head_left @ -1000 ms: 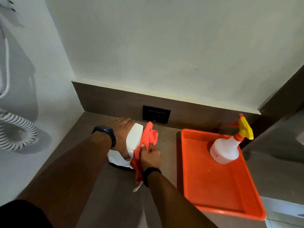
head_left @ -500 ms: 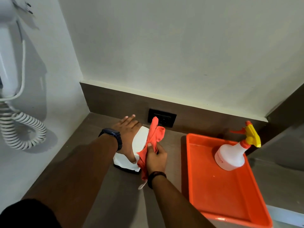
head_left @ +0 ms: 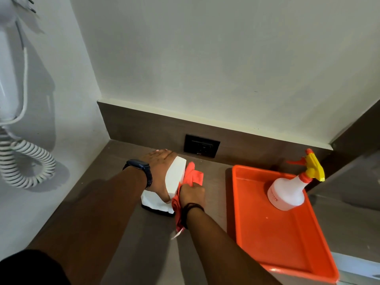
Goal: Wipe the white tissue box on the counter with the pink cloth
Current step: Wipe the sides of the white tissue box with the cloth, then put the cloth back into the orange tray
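**Both hands on the tissue box, cloth against its right side**

Clenched around a bunch of the pink cloth (head_left: 190,179), the right hand (head_left: 192,194) presses the fabric against the right face of the white tissue box (head_left: 174,177). Part of the cloth fans out beyond the knuckles toward the back wall, and a tail of it hangs down past the wrist, where a thin dark band sits. Just left of that grip, the left hand (head_left: 162,171) lies spread flat over the top of the box, palm down, fingers pointing toward the wall, holding the box without curling around it. A dark watch (head_left: 141,170) is on that wrist.

The box stands on the brown counter (head_left: 127,233), near the back corner, with a dark edge showing along its base. Behind the grip, a black wall socket (head_left: 201,145) is set into the dark backsplash. Well to the right of the cloth hand lies an orange tray (head_left: 273,233), apart from the box. At the tray's far end stands a white spray bottle (head_left: 285,192) with a yellow and red trigger head. Far to the left, a white coiled cord (head_left: 26,161) hangs against the side wall.
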Demonstrator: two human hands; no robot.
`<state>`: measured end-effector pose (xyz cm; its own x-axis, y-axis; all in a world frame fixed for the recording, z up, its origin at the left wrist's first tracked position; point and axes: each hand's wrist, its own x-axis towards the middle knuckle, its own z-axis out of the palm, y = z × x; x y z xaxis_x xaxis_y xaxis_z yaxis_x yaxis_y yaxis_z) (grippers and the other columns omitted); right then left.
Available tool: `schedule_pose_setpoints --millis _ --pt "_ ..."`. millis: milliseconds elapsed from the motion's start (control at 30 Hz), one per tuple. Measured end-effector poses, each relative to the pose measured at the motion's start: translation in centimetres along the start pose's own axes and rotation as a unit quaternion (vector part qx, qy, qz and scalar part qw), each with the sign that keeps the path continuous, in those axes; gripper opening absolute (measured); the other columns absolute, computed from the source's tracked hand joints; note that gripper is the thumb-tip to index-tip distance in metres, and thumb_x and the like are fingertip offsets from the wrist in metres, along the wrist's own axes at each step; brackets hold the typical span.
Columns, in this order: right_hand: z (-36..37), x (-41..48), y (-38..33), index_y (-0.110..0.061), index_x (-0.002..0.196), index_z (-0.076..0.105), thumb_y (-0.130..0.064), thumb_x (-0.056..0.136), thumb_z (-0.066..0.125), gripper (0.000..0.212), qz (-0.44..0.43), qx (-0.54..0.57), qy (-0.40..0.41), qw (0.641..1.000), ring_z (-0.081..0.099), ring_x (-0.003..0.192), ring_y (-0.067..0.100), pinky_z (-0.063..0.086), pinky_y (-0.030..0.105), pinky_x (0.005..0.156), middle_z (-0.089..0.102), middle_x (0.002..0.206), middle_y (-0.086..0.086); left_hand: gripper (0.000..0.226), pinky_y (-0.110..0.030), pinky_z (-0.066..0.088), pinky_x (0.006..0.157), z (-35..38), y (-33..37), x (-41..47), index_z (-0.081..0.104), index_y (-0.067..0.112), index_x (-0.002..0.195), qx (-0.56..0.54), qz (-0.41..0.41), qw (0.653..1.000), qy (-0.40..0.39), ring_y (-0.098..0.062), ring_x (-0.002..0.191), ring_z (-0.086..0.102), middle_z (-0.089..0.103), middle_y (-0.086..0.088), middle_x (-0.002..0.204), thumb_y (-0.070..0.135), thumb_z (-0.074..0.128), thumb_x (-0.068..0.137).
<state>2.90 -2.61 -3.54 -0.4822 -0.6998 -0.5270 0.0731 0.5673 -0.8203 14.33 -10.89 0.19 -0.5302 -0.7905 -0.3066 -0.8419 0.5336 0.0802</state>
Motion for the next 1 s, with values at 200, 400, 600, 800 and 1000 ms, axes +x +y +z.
schedule_pose_setpoints --millis 200,400,600,800,1000 --pt "-0.7 0.4 -0.7 -0.013 0.1 0.075 -0.02 0.081 0.055 0.029 -0.057 0.048 -0.012 0.997 0.068 0.09 0.029 0.056 0.041 0.086 0.075 0.094 0.009 0.137 -0.048 0.033 0.111 -0.3 0.0 -0.1 0.016 0.022 0.145 -0.003 -0.02 1.0 -0.012 -0.029 0.137 0.033 0.03 -0.008 0.153 0.076 0.076 0.035" --pt "-3.5 1.4 -1.2 -0.011 0.091 0.076 -0.016 0.086 0.063 0.015 -0.126 0.083 -0.071 0.986 0.064 0.079 0.019 0.052 0.032 0.077 0.071 0.08 0.0 0.142 -0.047 0.036 0.109 -1.0 0.3 -0.4 0.02 0.021 0.142 -0.01 -0.027 0.999 -0.02 -0.029 0.134 0.035 0.033 -0.007 0.15 0.078 0.076 0.025" --pt "-11.3 3.1 -2.8 -0.007 0.107 0.068 -0.019 0.088 0.054 0.027 -0.246 -0.171 0.215 0.929 0.06 0.096 0.043 0.044 0.044 0.08 0.068 0.1 0.027 0.132 -0.044 0.017 0.117 -3.3 4.1 0.6 0.017 0.015 0.149 -0.054 0.036 0.996 0.065 -0.027 0.146 0.014 0.017 -0.009 0.16 0.092 0.056 0.049" --pt "-18.3 5.2 2.2 -0.009 0.114 0.062 -0.021 0.085 0.05 0.033 -0.159 -0.465 0.13 0.861 0.056 0.114 0.038 0.041 0.041 0.099 0.065 0.118 0.024 0.086 -0.038 0.014 0.12 0.3 13.8 3.9 0.022 0.009 0.148 -0.088 0.16 0.973 0.144 -0.026 0.146 0.016 0.026 -0.014 0.157 0.045 0.064 0.083" --pt "-18.7 5.5 6.1 -0.017 0.126 0.051 -0.04 0.089 0.044 0.045 -0.11 -0.549 0.059 0.826 0.045 0.123 0.039 0.039 0.044 0.101 0.051 0.134 0.019 0.076 -0.039 0.01 0.121 6.5 18.3 5.1 0.011 0.006 0.149 -0.054 0.143 0.987 0.05 -0.028 0.147 0.011 0.014 -0.016 0.16 0.041 0.047 0.092"
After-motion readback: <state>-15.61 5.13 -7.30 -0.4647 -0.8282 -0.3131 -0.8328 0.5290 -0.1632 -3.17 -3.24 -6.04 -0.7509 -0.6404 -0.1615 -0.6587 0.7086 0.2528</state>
